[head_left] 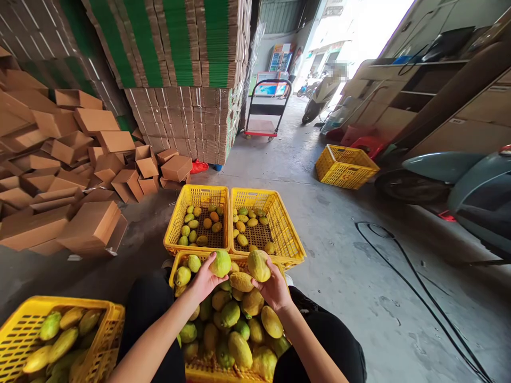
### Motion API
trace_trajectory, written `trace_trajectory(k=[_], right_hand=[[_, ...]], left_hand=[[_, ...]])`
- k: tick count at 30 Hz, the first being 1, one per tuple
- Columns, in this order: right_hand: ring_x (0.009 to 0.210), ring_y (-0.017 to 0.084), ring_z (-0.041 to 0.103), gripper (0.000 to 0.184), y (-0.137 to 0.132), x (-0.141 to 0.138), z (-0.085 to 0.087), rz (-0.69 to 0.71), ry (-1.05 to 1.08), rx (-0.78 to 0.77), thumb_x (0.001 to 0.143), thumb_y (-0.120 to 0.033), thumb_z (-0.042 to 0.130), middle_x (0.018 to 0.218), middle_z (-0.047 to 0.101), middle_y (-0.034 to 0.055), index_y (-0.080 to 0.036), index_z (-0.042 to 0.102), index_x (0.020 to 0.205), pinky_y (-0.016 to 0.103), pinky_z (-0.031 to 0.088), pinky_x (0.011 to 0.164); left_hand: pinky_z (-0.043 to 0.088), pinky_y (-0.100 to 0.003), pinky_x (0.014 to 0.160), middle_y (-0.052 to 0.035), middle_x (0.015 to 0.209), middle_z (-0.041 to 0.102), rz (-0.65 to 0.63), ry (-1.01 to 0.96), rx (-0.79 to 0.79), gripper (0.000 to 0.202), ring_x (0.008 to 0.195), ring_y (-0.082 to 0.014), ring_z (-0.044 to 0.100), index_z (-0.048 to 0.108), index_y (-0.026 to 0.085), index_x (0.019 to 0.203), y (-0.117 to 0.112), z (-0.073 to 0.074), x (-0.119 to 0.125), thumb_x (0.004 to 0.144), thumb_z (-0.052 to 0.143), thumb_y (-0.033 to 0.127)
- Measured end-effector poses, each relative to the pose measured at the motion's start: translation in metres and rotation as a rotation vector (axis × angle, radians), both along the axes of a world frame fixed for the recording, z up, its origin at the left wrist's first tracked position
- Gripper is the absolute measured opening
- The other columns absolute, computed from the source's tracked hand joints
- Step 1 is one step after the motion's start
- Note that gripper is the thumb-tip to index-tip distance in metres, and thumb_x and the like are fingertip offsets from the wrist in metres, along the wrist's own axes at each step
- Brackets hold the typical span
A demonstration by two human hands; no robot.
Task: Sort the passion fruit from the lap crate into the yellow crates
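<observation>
My left hand is closed around a yellow-green papaya. A yellower papaya sits in my right hand, its fingers wrapped round the side. Both fruits are held apart, above a yellow crate between my knees that is heaped with green and yellow papayas. Just beyond stand two more yellow crates, a left one and a right one, side by side. Each has a single loose layer of papayas on its slotted floor.
Another yellow crate of longer papayas stands at lower left. Cardboard boxes are piled behind it, beside tall stacks of flattened cartons. Farther off are a hand trolley and a yellow crate. A black cable and scooter are right.
</observation>
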State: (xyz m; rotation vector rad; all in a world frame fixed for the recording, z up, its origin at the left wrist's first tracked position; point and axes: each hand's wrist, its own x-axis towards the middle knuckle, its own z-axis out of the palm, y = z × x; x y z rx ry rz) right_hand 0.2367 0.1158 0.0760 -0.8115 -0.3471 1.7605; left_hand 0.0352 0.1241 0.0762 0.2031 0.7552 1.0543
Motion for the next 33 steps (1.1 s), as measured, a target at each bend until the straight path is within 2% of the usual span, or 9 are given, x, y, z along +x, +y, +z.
trace_trajectory(k=[5, 9, 13, 16, 20, 24, 29, 33], right_hand=[[0.071, 0.018, 0.067, 0.042, 0.0008, 0.0003, 0.0005, -0.020, 0.001, -0.008, 0.072, -0.034, 0.069, 0.090, 0.069, -0.0021, -0.033, 0.054, 0.111, 0.026, 0.056, 0.051], [0.076, 0.020, 0.068, 0.035, 0.0027, 0.0007, 0.0015, -0.063, 0.029, -0.042, 0.073, -0.034, 0.067, 0.090, 0.070, -0.0010, -0.029, 0.057, 0.105, 0.032, 0.057, 0.063], [0.084, 0.024, 0.068, 0.027, 0.0031, 0.0021, 0.0027, -0.053, 0.063, -0.075, 0.074, -0.034, 0.065, 0.091, 0.072, 0.0028, -0.023, 0.060, 0.099, 0.038, 0.055, 0.075], [0.089, 0.026, 0.067, 0.028, 0.0025, 0.0043, 0.0042, -0.041, 0.096, -0.055, 0.074, -0.036, 0.063, 0.093, 0.071, 0.0017, -0.026, 0.060, 0.101, 0.041, 0.053, 0.079], [0.098, 0.027, 0.064, 0.030, 0.0023, 0.0041, 0.0063, 0.018, 0.151, 0.036, 0.072, -0.032, 0.061, 0.102, 0.069, 0.0016, -0.031, 0.059, 0.103, 0.046, 0.050, 0.084], [0.093, 0.024, 0.065, 0.031, 0.0013, -0.0006, 0.0055, 0.089, 0.123, 0.066, 0.074, -0.028, 0.061, 0.100, 0.068, -0.0013, -0.033, 0.057, 0.104, 0.044, 0.049, 0.085], [0.081, 0.019, 0.065, 0.031, -0.0002, -0.0032, 0.0023, 0.073, 0.074, 0.035, 0.076, -0.029, 0.062, 0.097, 0.067, -0.0041, -0.033, 0.056, 0.106, 0.043, 0.051, 0.084], [0.089, 0.021, 0.065, 0.033, 0.0009, -0.0016, 0.0013, 0.033, 0.100, 0.018, 0.075, -0.029, 0.061, 0.100, 0.068, -0.0033, -0.033, 0.056, 0.107, 0.044, 0.049, 0.089]], left_hand=[[0.050, -0.030, 0.062, -0.0087, 0.084, 0.065, -0.008, -0.002, -0.007, 0.024, 0.080, -0.0218, 0.064, 0.055, 0.014, 0.093, 0.0006, -0.0014, 0.0006, 0.078, 0.061, 0.032], [0.050, -0.032, 0.061, -0.0104, 0.086, 0.065, 0.003, -0.055, -0.027, 0.027, 0.082, -0.0253, 0.065, 0.055, 0.013, 0.095, 0.0003, -0.0007, -0.0007, 0.080, 0.056, 0.035], [0.052, -0.034, 0.069, -0.0146, 0.092, 0.065, 0.023, -0.143, -0.014, 0.028, 0.095, -0.0291, 0.063, 0.055, 0.011, 0.097, 0.0002, 0.0028, -0.0025, 0.080, 0.051, 0.034], [0.052, -0.035, 0.074, -0.0155, 0.096, 0.065, 0.051, -0.164, -0.016, 0.028, 0.100, -0.0298, 0.061, 0.054, 0.010, 0.099, 0.0011, 0.0046, -0.0035, 0.081, 0.050, 0.032], [0.053, -0.033, 0.071, -0.0145, 0.096, 0.065, 0.031, -0.129, 0.033, 0.030, 0.098, -0.0292, 0.062, 0.053, 0.010, 0.102, 0.0023, 0.0027, -0.0034, 0.082, 0.050, 0.032], [0.053, -0.030, 0.064, -0.0121, 0.093, 0.066, 0.019, -0.033, 0.022, 0.032, 0.089, -0.0262, 0.065, 0.052, 0.012, 0.104, 0.0025, -0.0001, -0.0011, 0.081, 0.056, 0.034], [0.052, -0.026, 0.058, -0.0119, 0.091, 0.065, 0.001, -0.023, -0.013, 0.032, 0.087, -0.0255, 0.066, 0.052, 0.013, 0.102, 0.0028, 0.0007, 0.0013, 0.080, 0.058, 0.036], [0.052, -0.027, 0.060, -0.0131, 0.091, 0.065, -0.007, -0.045, -0.012, 0.032, 0.091, -0.0266, 0.064, 0.053, 0.012, 0.102, 0.0026, 0.0005, 0.0008, 0.081, 0.056, 0.036]])
